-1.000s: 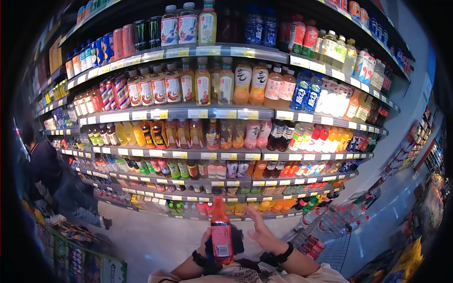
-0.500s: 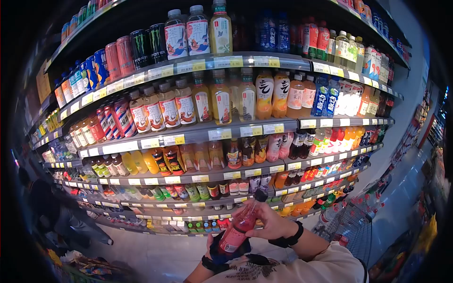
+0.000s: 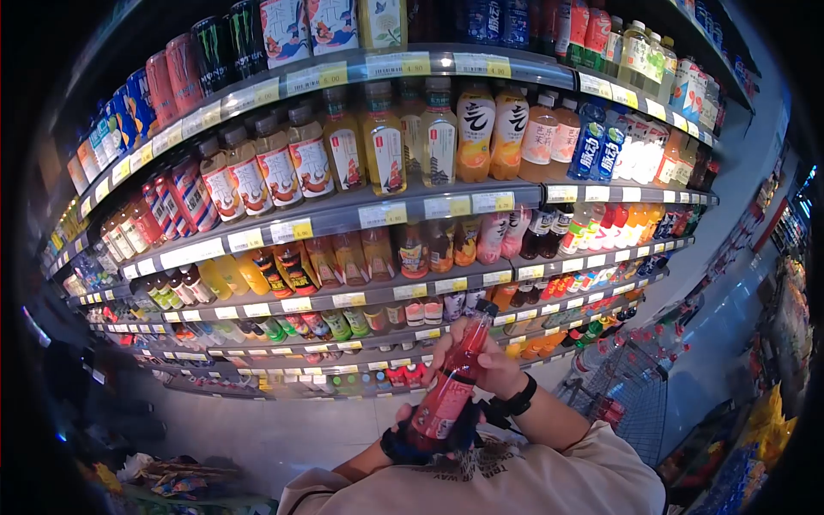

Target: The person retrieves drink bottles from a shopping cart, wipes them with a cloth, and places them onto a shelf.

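A bottle of red drink [image 3: 448, 388] with a dark cap and pink-red label is tilted in front of my chest, its cap pointing up and away. Round its upper part and neck my right hand [image 3: 501, 372] is closed, a black band on the wrist. My left hand [image 3: 401, 421] grips the bottle's lower end; its fingers are partly hidden by the bottle and a dark area. Beyond the hands, the lower rows of a drinks shelf [image 3: 378, 213] carry bottles with price tags along the edges.
A wire shopping cart [image 3: 631, 395] with bottles stands at the right. Packaged goods [image 3: 176, 476] lie low at the left, and yellow packets [image 3: 772, 421] at the right edge. The tiled floor [image 3: 309, 425] runs below the shelves. A dark, blurred person shape is at the far left.
The bottle and both hands have moved up and slightly right in view, with the label turned more toward me. The shelves have shifted upward, and the person at left has become less distinct.
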### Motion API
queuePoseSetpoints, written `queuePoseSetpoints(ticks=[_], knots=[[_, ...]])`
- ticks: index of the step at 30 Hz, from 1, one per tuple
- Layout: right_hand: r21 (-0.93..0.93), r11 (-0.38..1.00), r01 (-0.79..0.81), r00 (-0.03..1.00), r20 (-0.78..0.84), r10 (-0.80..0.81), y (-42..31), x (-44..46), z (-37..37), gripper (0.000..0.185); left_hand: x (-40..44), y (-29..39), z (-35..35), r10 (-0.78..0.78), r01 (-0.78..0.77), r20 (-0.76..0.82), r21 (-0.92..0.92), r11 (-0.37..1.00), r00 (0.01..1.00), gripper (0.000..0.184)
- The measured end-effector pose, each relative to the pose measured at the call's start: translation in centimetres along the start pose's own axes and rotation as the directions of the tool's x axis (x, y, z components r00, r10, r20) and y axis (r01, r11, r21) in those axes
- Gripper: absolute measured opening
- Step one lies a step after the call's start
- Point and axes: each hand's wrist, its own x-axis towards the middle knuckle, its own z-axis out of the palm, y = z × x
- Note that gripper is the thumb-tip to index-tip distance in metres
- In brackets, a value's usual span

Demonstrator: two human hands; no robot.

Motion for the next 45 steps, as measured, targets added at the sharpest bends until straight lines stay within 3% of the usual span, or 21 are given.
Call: queuePoseSetpoints(ticks=[7,8,9,13,15,18,19,20,22,24,26,27,28,30,32,34,36,37,40,44,45], knots=[[-0.279,0.957,-0.078,0.997,-0.039,0.069,1.8,1.7,-0.5,0.049,0.7,2.5,-1.2,0.065,-0.070,-0.041,-0.143,0.987,0.997,0.117],[-0.341,0.938,-0.058,0.998,-0.042,0.046,1.3,2.0,-0.7,0.049,0.0,2.6,-0.6,0.100,-0.138,-0.128,-0.339,0.931,0.987,0.114],[-0.373,0.927,-0.038,0.999,-0.013,0.036,0.4,2.1,-0.4,0.047,-0.2,2.8,-1.9,0.178,-0.218,-0.146,-0.334,0.917,0.973,0.112],[-0.570,0.809,0.141,0.955,-0.138,-0.264,-1.4,1.5,0.0,0.047,0.3,4.5,0.6,0.407,-0.338,-0.421,0.231,0.912,0.810,0.098],[-0.734,0.655,0.181,0.887,-0.165,-0.431,-0.7,0.9,-0.1,0.047,0.8,4.4,1.0,0.538,-0.462,-0.375,0.278,0.842,0.755,0.079],[-0.890,0.404,0.209,0.791,-0.090,-0.606,5.0,-0.3,0.4,0.050,0.1,3.6,-1.4,0.638,-0.464,-0.460,0.442,0.768,0.617,0.064],[-0.941,0.246,0.232,0.789,0.033,-0.614,5.8,-0.4,1.0,0.049,0.1,3.6,-2.1,0.699,-0.546,-0.430,0.436,0.715,0.571,0.055],[-0.963,0.081,0.257,0.783,0.159,-0.601,6.2,-0.5,2.0,0.048,-0.1,3.4,-3.0,0.785,-0.577,-0.442,0.532,0.620,0.435,0.051],[-0.986,0.000,0.167,0.807,0.137,-0.574,6.7,-0.3,3.7,0.043,-1.4,3.8,-3.9,0.899,-0.523,-0.330,0.732,0.436,0.287,0.050],[-0.966,0.217,0.142,0.789,-0.022,-0.614,8.3,-1.0,2.3,0.042,-2.5,4.5,-1.4,0.943,-0.456,-0.208,0.835,0.309,0.259,0.059],[-0.813,0.553,0.181,0.735,-0.261,-0.625,7.6,-0.1,4.2,0.028,-3.5,4.5,0.8,0.955,-0.259,-0.009,0.962,0.089,0.295,0.071],[-0.757,0.622,0.200,0.718,-0.319,-0.619,7.2,0.0,4.6,0.027,-3.4,4.7,1.7,0.947,-0.237,0.141,0.969,-0.071,0.290,0.074],[-0.683,0.711,0.169,0.719,-0.408,-0.563,6.7,-0.1,4.0,0.028,-3.7,5.4,2.4,0.860,-0.260,0.340,0.932,-0.254,0.381,0.068],[-0.508,0.843,0.175,0.767,-0.467,-0.440,4.4,1.4,5.0,0.034,-5.0,6.9,6.1,0.618,-0.155,0.506,0.833,-0.531,0.602,0.066],[-0.403,0.887,0.224,0.821,-0.412,-0.394,4.0,2.2,4.6,0.037,-4.6,7.8,8.0,0.440,-0.249,0.587,0.749,-0.614,0.679,0.065],[-0.259,0.936,0.239,0.875,-0.360,-0.323,3.8,2.7,3.9,0.034,-4.0,7.4,6.5,0.525,-0.349,0.628,0.768,-0.536,0.575,0.059],[-0.348,0.899,0.264,0.889,-0.273,-0.367,3.8,2.8,4.1,0.032,-4.1,6.4,5.0,0.688,-0.392,0.510,0.855,-0.339,0.517,0.060],[-0.409,0.868,0.281,0.892,-0.224,-0.394,3.3,3.0,4.0,0.032,-2.4,4.7,4.0,0.843,-0.570,0.362,0.818,-0.083,0.397,0.062],[-0.579,0.743,0.336,0.918,0.026,-0.396,1.4,3.0,4.3,0.028,-2.2,5.6,4.8,0.804,-0.508,-0.145,0.708,0.491,0.576,0.059],[-0.801,0.416,0.431,0.842,0.191,-0.504,-6.8,4.7,5.9,0.036,-1.2,6.7,2.0,0.774,-0.576,-0.318,0.528,0.624,0.547,0.047],[-0.800,0.326,0.504,0.760,0.231,-0.608,-9.6,5.9,6.7,0.032,-1.1,7.1,1.9,0.772,-0.604,-0.349,0.483,0.634,0.531,0.045]])
